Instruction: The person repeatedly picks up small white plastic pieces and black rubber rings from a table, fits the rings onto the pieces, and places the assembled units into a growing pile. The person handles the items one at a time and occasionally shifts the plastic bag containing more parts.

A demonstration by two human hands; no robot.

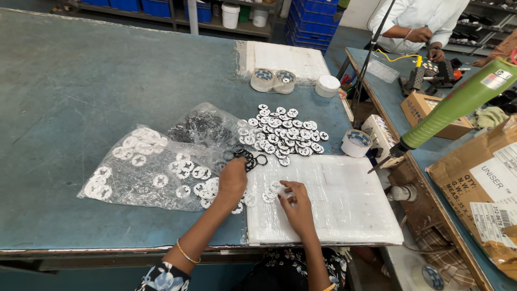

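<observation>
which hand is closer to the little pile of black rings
Left. The left hand sits right at the black rings, its fingers touching or nearly touching them. The right hand lies lower on the white foam sheet, among white discs, clearly apart from the rings.

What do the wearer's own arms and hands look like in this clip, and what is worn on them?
Both hands are bare, with no gloves. The left hand has a thin gold-coloured bangle on the wrist, and a dark sleeve with a pale floral print covers the upper arm. The right hand and forearm are uncovered; a sliver of a similar bangle shows at the bottom edge. No rings can be made out.
</observation>
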